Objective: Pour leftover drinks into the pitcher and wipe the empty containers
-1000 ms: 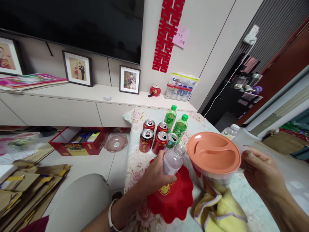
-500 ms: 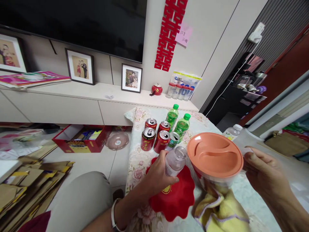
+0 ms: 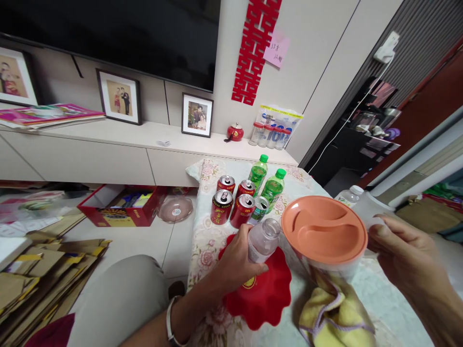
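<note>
My left hand [image 3: 235,260] is wrapped round a small clear plastic bottle [image 3: 263,239] with no cap, tilted with its open mouth toward a clear pitcher [image 3: 336,267]. The pitcher has an orange lid [image 3: 323,229] and is lifted off the table. My right hand [image 3: 401,255] grips the pitcher's handle at the right. Under the bottle lies a red scalloped plate [image 3: 262,296]. A yellow cloth [image 3: 334,313] lies below the pitcher.
Several red drink cans [image 3: 221,207] and two green bottles [image 3: 274,188] stand on the flowered tablecloth [image 3: 206,241]. A capped clear bottle [image 3: 347,195] sits behind the pitcher. A long cabinet [image 3: 108,154] with framed photos [image 3: 197,115], a red box [image 3: 119,212] and cardboard [image 3: 47,270] fill the left.
The pitcher has risen slightly and shifted right with my right hand, uncovering more of the yellow cloth. My left hand and the bottle have barely moved.
</note>
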A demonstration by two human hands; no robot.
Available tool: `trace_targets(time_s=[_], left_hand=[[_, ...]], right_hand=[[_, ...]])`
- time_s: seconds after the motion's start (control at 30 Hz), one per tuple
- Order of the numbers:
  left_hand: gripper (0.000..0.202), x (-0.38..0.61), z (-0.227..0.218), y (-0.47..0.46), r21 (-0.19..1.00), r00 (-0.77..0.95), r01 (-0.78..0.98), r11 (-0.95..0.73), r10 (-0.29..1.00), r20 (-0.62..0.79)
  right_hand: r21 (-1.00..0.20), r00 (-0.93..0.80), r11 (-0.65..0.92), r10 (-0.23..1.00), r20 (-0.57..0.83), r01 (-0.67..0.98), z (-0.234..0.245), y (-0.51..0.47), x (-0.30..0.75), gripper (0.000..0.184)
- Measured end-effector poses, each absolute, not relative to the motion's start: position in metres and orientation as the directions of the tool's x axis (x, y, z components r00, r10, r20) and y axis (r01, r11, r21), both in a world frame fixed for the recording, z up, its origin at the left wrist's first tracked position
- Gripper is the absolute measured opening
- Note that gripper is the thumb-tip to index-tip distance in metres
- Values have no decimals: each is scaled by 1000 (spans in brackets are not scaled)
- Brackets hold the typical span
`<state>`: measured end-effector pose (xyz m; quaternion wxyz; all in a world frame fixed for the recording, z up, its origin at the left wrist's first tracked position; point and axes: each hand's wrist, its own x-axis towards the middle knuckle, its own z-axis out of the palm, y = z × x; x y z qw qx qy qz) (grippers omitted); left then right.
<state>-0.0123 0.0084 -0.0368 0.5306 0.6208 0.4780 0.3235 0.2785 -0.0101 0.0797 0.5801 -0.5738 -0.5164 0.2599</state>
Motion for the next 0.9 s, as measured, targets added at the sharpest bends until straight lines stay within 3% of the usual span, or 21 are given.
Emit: trace_targets(time_s=[0.23, 0.53, 0.9], left_hand=[[61, -11, -39, 8, 975, 331, 221, -9, 941, -66], [61, -10, -40, 8, 979, 318, 201, -18, 947, -48], [59, -11, -45, 9, 979, 315, 200, -33, 948, -32]], right_hand=[[-938, 284, 160, 925, 251, 308, 82, -11, 287, 30], [-876, 260, 208, 902, 344, 436, 91, -10, 280, 42], [-784, 194, 253, 884, 425, 566, 96, -10, 283, 42]])
